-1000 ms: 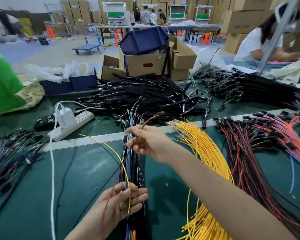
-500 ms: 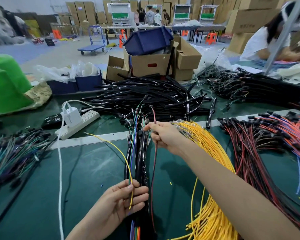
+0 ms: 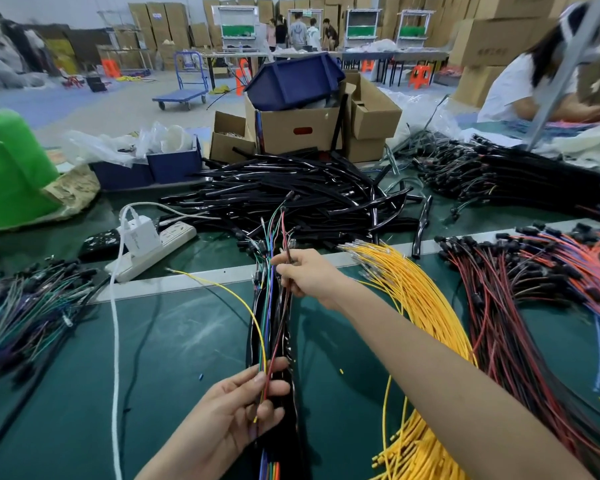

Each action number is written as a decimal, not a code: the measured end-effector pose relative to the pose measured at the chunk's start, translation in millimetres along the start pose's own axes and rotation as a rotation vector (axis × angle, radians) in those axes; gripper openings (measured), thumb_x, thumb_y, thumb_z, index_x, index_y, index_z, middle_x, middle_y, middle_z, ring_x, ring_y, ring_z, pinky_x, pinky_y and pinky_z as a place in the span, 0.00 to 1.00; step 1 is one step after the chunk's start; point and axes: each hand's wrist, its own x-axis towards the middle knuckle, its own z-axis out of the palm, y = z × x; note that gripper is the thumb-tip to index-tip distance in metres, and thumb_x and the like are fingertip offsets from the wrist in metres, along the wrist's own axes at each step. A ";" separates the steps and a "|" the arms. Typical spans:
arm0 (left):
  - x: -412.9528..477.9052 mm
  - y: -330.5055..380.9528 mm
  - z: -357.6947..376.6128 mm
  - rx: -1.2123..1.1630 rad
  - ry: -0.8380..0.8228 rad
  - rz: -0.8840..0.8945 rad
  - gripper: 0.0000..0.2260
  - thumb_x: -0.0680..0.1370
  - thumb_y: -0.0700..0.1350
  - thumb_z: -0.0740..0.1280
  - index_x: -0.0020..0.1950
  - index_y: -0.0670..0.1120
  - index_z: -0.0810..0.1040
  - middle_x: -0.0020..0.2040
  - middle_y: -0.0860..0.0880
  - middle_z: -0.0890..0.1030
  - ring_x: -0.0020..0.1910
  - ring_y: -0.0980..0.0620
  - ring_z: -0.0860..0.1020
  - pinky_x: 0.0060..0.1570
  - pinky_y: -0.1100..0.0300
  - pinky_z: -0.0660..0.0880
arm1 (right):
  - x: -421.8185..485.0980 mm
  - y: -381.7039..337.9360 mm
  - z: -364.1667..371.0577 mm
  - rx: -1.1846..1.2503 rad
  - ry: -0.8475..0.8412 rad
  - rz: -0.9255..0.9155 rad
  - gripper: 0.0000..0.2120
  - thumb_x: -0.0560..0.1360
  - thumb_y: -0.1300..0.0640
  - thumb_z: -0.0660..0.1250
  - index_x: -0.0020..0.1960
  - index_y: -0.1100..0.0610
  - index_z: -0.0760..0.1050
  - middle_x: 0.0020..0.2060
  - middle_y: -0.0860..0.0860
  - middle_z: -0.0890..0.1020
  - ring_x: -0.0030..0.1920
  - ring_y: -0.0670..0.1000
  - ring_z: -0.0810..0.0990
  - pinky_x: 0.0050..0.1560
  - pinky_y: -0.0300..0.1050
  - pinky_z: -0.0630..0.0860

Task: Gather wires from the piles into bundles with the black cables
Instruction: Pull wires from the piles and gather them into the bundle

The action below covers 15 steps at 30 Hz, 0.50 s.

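Observation:
A bundle of black cables with green, blue, red and yellow wires runs down the middle of the green table. My left hand grips its near part, fingers curled round the wires. My right hand pinches a dark red wire at the bundle's far end. One yellow wire arcs out to the left from the bundle. A heap of black cables lies beyond. A yellow wire pile lies to the right under my right forearm.
Red and black wires and orange wires lie at the right, green and purple wires at the left. A white power strip with a charger and cord sits left of centre. Cardboard boxes stand behind. A seated person works at the far right.
My right hand has brought the dark red wire in against the bundle's far end and laid it along the bundle. My left hand has closed over it with the other wires.

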 end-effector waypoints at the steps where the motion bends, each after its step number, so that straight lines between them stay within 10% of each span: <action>1: 0.6 0.5 -0.9 -0.003 0.000 -0.004 0.13 0.71 0.38 0.64 0.52 0.39 0.83 0.36 0.43 0.80 0.22 0.56 0.70 0.29 0.60 0.78 | 1.7 1.4 -0.7 0.004 0.009 -0.001 0.11 0.81 0.65 0.56 0.61 0.63 0.72 0.30 0.53 0.72 0.24 0.45 0.65 0.26 0.34 0.63; 10: 7.0 0.4 -10.8 -0.083 -0.083 0.004 0.11 0.73 0.38 0.60 0.40 0.39 0.82 0.28 0.47 0.67 0.20 0.56 0.64 0.19 0.64 0.66 | 13.2 3.1 -10.1 0.129 -0.060 0.020 0.13 0.82 0.61 0.57 0.66 0.58 0.68 0.32 0.60 0.78 0.20 0.47 0.73 0.23 0.34 0.71; 15: 13.6 -4.2 -21.3 -0.120 -0.125 0.002 0.21 0.80 0.36 0.52 0.38 0.41 0.82 0.29 0.44 0.71 0.21 0.53 0.69 0.22 0.61 0.67 | 5.6 0.1 -78.4 -0.007 0.074 0.015 0.07 0.79 0.58 0.63 0.49 0.62 0.75 0.34 0.59 0.79 0.24 0.47 0.78 0.28 0.37 0.77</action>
